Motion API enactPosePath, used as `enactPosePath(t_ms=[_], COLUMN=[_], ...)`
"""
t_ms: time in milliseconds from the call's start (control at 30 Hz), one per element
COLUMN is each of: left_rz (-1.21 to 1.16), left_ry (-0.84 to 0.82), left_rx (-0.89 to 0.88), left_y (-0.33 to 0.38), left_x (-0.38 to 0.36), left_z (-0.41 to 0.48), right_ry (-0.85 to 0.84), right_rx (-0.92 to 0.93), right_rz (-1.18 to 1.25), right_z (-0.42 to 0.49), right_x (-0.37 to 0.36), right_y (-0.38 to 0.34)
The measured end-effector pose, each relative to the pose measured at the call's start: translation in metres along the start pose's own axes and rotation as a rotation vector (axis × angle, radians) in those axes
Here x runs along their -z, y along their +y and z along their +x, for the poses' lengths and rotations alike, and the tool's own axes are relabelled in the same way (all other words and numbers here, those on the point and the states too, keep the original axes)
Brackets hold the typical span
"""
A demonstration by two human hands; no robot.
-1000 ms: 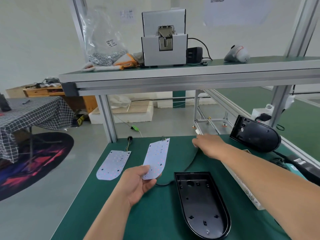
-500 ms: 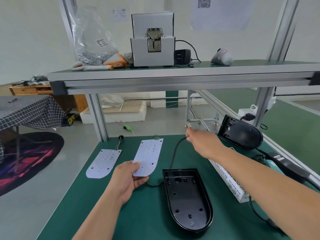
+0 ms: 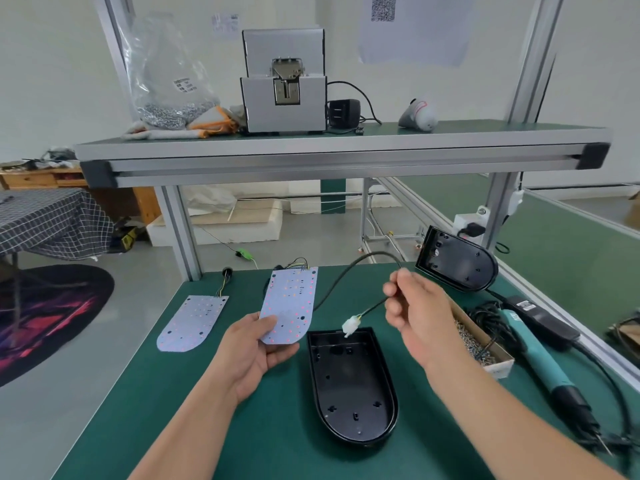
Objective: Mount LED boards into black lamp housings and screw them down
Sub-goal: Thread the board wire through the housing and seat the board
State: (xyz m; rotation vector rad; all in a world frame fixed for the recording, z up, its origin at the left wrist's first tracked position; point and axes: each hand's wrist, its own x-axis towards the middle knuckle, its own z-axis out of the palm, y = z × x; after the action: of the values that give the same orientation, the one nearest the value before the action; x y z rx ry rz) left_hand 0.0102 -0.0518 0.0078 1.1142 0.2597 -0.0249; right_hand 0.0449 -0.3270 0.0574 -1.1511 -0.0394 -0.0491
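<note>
While your left hand pinches the near round end of the flat white LED board, thumb on top and fingers under, your right hand pinches the thin black cable a little way up from its small white plug. The plug hangs over the far rim of the open black plastic lamp housing. That housing lies flat on the green table mat, and the board is tilted up just left of its far end.

You look to be at the start of mounting: nothing sits in the housing yet, and no screw is in. Next, I think, the plug and cable need tidying out of the way. Then the board must go down flat inside the housing's raised rim, with its holes over the posts.

Left of the housing you have good room; only a second white LED board lies there, well apart. Right of the housing it is tight. A brown cardboard box of small silver screws sits near it. A teal and black electric screwdriver with loose cords lies past the box. Another black lamp housing leans beyond the housing's far right. The silver metal shelf hangs above the far side, so keep your lifts low.
</note>
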Motion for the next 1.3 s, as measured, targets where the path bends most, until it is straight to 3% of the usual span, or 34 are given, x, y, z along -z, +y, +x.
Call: enactPosePath(t_ms=[100,333,500,700,900,1033,1100,1167,1300], left_rz=[0.004,-0.012,-0.03,-0.072,-0.118,-0.176,-0.134,-0.046,0.168], left_ry=[-0.003,-0.048,-0.052,-0.063,-0.124,-0.193,-0.233,-0.27,-0.336], left_rx=[0.006,0.037,0.019,-0.044,-0.107,-0.099,-0.087,-0.061,-0.06], left_y=[-0.004,-0.013,-0.015,-0.014,-0.012,-0.016,-0.017,-0.018,-0.02], left_x=[-0.007,-0.023,-0.031,-0.04,-0.048,-0.051,-0.051,-0.05,-0.051], left_z=[-0.002,-0.005,-0.007,-0.013,-0.018,-0.019,-0.02,-0.021,-0.024], right_ry=[0.037,0.026,-0.095,-0.101,-0.067,0.031,0.045,0.005,-0.177], right_rx=[-0.024,-0.021,0.036,0.119,-0.073,0.138,0.172,0.087,-0.024], right_rz=[0.111,0.033,-0.189,-0.505,-0.334,-0.807,-0.78,-0.681,-0.556], right_z=[-0.011,-0.012,-0.016,-0.022,-0.019,-0.016,-0.017,-0.019,-0.024], right_x=[0.005,0.011,0.008,0.002,0.005,0.01,0.009,0.009,0.011], right_y=[0.021,0.031,0.034,0.039,0.035,0.037,0.039,0.042,0.046])
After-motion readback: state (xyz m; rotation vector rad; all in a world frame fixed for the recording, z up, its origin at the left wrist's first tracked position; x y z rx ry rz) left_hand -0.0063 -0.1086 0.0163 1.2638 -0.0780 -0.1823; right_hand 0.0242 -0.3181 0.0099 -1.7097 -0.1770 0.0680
